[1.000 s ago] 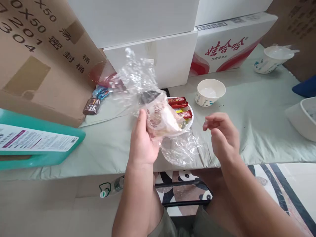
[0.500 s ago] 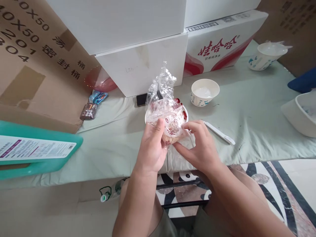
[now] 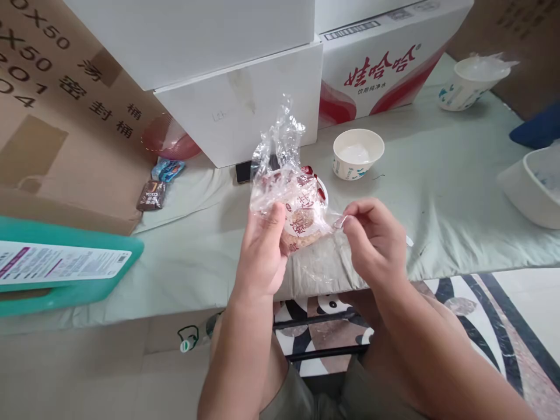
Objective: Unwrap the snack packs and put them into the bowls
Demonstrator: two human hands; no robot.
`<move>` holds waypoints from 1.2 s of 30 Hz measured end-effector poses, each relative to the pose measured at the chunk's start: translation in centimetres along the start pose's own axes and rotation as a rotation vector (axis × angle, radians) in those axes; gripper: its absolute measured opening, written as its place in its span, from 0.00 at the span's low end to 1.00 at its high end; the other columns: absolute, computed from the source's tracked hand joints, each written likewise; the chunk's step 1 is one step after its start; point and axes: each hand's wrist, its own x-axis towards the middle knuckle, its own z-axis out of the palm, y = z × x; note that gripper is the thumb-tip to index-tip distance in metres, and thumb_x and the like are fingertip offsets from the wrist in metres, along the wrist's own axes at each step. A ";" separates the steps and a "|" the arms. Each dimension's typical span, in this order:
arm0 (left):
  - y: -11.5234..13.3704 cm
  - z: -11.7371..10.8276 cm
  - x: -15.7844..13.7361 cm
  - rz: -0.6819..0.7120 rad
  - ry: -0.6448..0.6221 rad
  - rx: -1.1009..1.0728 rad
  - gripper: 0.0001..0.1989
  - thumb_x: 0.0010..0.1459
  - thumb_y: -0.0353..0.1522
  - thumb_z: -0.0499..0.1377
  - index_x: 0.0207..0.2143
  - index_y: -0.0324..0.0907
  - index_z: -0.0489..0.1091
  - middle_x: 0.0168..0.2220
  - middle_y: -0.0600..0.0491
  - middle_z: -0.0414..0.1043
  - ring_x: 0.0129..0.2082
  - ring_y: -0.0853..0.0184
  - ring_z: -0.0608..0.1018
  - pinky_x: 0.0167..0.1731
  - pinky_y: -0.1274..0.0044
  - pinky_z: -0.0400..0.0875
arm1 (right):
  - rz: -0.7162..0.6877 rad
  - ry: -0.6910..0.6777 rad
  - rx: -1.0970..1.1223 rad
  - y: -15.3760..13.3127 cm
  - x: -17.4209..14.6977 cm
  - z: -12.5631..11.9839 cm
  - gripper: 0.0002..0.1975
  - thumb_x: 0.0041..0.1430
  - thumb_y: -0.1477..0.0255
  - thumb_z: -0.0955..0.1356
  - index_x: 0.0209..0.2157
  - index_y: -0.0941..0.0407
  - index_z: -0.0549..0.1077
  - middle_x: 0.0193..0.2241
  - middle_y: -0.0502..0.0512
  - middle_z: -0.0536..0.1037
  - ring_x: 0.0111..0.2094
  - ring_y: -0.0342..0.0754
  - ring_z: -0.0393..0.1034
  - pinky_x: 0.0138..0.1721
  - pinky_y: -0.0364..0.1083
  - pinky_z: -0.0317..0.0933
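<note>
Snack packet [image 3: 301, 224] rests in the left hand's [image 3: 262, 254] grasp, over the cloth [image 3: 196, 248] near the bowl [image 3: 325, 191], the right hand [image 3: 374, 236] pinching its corner. Pulling too hard could split the thin plastic suddenly, spilling the contents; a slack left grip could drop it.

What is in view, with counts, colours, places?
Printed packet: one, clear, centre
Bowl: one, white, behind packet
Paper bowls: two, white, right
Tub: one, white, far right
Snack packs: two, blue and brown, left
Dish: one, red, back left
Jug: one, green, left
Cartons: two, brown, either side
Boxes: four, white, one red-marked, back
Slab: one, black, by boxes
Bottle: one, clear, floor
Cloth: one, pale green, across middle
Unclear item: one, blue, far right
Left hand: one, around packet
Right hand: one, pinching packet
</note>
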 end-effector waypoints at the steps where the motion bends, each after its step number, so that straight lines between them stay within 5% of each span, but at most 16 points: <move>1: 0.0 -0.1 0.1 -0.031 0.011 -0.007 0.20 0.60 0.44 0.65 0.53 0.49 0.74 0.52 0.51 0.79 0.54 0.59 0.80 0.50 0.69 0.78 | 0.095 0.002 0.088 0.0 0.2 0.0 0.03 0.59 0.75 0.66 0.31 0.53 0.69 0.24 0.47 0.73 0.25 0.42 0.68 0.29 0.44 0.63; 5: 0.4 -0.8 0.5 -0.181 0.038 -0.065 0.16 0.61 0.44 0.63 0.46 0.45 0.76 0.45 0.51 0.82 0.49 0.61 0.82 0.43 0.75 0.80 | 0.437 0.038 0.404 0.6 1.2 0.1 0.04 0.56 0.70 0.67 0.30 0.53 0.65 0.17 0.43 0.66 0.18 0.39 0.62 0.21 0.41 0.56; 8: 1.0 -1.0 0.8 -0.297 0.048 -0.129 0.17 0.64 0.45 0.59 0.46 0.44 0.77 0.44 0.50 0.82 0.50 0.60 0.82 0.44 0.75 0.80 | 0.590 0.007 0.425 1.6 2.0 0.0 0.06 0.53 0.69 0.68 0.30 0.53 0.65 0.18 0.42 0.63 0.17 0.39 0.58 0.19 0.40 0.53; 10: 1.3 -1.0 1.0 -0.328 0.075 -0.148 0.18 0.65 0.45 0.57 0.47 0.43 0.77 0.46 0.50 0.82 0.53 0.59 0.81 0.46 0.73 0.80 | 0.512 0.088 0.305 1.7 2.3 -0.5 0.05 0.52 0.71 0.69 0.31 0.53 0.67 0.22 0.44 0.66 0.20 0.39 0.60 0.21 0.41 0.56; 13: 0.9 -0.9 1.1 -0.202 0.150 -0.120 0.19 0.65 0.46 0.58 0.48 0.44 0.76 0.50 0.49 0.80 0.56 0.59 0.79 0.50 0.72 0.78 | 0.098 0.415 0.092 0.0 2.2 -1.9 0.06 0.56 0.75 0.67 0.36 0.51 0.69 0.31 0.48 0.69 0.28 0.42 0.67 0.30 0.44 0.64; 14: 0.6 -0.8 1.0 -0.138 0.171 -0.095 0.19 0.64 0.46 0.59 0.48 0.43 0.76 0.50 0.49 0.80 0.56 0.59 0.79 0.51 0.73 0.77 | -0.022 0.429 0.046 -0.9 1.9 -2.2 0.05 0.58 0.75 0.66 0.37 0.51 0.69 0.32 0.49 0.70 0.30 0.44 0.68 0.33 0.46 0.65; 16: 0.0 -0.6 0.8 -0.045 0.185 -0.023 0.20 0.62 0.47 0.61 0.48 0.43 0.76 0.50 0.48 0.80 0.56 0.59 0.79 0.51 0.72 0.76 | -0.091 0.172 -0.032 -2.5 1.3 -2.4 0.04 0.62 0.73 0.67 0.39 0.51 0.71 0.34 0.51 0.73 0.33 0.46 0.71 0.35 0.48 0.67; 18: -0.6 -0.3 0.4 -0.005 0.162 0.057 0.21 0.61 0.49 0.62 0.47 0.43 0.76 0.49 0.47 0.80 0.55 0.57 0.79 0.52 0.70 0.76 | -0.011 -0.164 -0.076 -3.2 0.5 -1.7 0.07 0.62 0.69 0.68 0.42 0.52 0.72 0.38 0.54 0.77 0.36 0.48 0.73 0.35 0.47 0.69; 20: -1.2 0.1 -0.4 0.049 0.131 0.141 0.21 0.61 0.50 0.61 0.46 0.44 0.76 0.48 0.47 0.80 0.56 0.55 0.78 0.55 0.67 0.74 | 0.110 -0.338 -0.004 -2.7 -0.1 -0.5 0.12 0.62 0.66 0.67 0.45 0.54 0.71 0.41 0.57 0.78 0.37 0.48 0.74 0.35 0.47 0.70; 27: -1.4 1.0 -2.3 0.242 0.044 0.382 0.14 0.63 0.41 0.62 0.49 0.47 0.76 0.47 0.49 0.79 0.62 0.54 0.71 0.64 0.66 0.63 | 0.343 -0.482 0.488 0.7 -1.5 2.0 0.21 0.56 0.54 0.73 0.44 0.55 0.73 0.40 0.58 0.80 0.41 0.53 0.77 0.42 0.52 0.74; 32: 0.6 -1.2 -0.4 0.282 0.267 0.285 0.11 0.62 0.41 0.61 0.31 0.45 0.75 0.30 0.53 0.76 0.37 0.61 0.79 0.37 0.75 0.73 | 0.445 -0.501 0.618 0.9 -1.5 1.4 0.25 0.56 0.57 0.74 0.51 0.53 0.72 0.44 0.58 0.81 0.41 0.52 0.78 0.38 0.51 0.75; 36: 3.9 -4.6 0.8 0.332 0.424 -0.055 0.18 0.64 0.44 0.56 0.25 0.44 0.66 0.20 0.57 0.66 0.18 0.72 0.65 0.18 0.79 0.58 | 0.366 -0.409 0.547 1.6 -0.6 0.7 0.27 0.50 0.53 0.76 0.46 0.53 0.74 0.37 0.56 0.81 0.35 0.53 0.78 0.33 0.52 0.75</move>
